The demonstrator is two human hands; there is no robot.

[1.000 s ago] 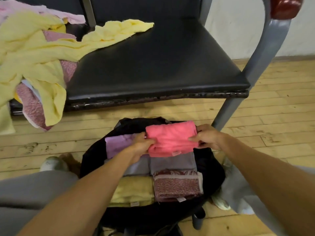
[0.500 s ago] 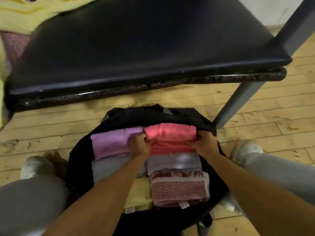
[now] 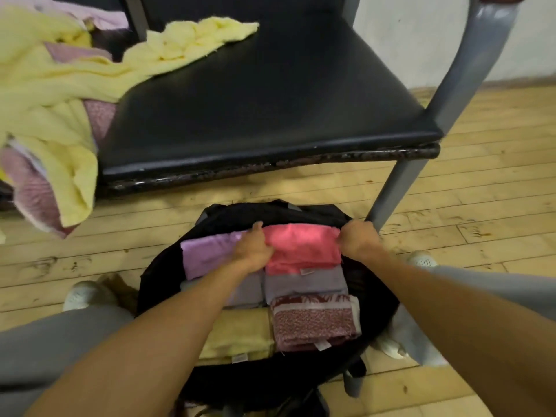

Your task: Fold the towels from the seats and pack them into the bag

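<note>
A black bag (image 3: 162, 275) lies open on the floor between my legs. A folded pink towel (image 3: 301, 248) sits in its far right corner. My left hand (image 3: 252, 251) grips the towel's left edge and my right hand (image 3: 358, 240) grips its right edge. Beside it lies a folded purple towel (image 3: 207, 257). Nearer me are grey towels (image 3: 304, 282), a patterned maroon towel (image 3: 316, 323) and a yellow towel (image 3: 237, 335), all folded. Unfolded yellow towels (image 3: 57, 94) and pink ones (image 3: 33, 191) are heaped on the left seat.
A black chair seat (image 3: 255, 97) stands just beyond the bag, its grey leg (image 3: 391, 194) close to my right hand. My white shoes (image 3: 81, 294) rest on the wooden floor either side of the bag. A pale wall is at the back right.
Both hands have lowered the pink towel into the bag's far right corner and still hold its edges. The view dipped down, then lifted back up to show the seats.
</note>
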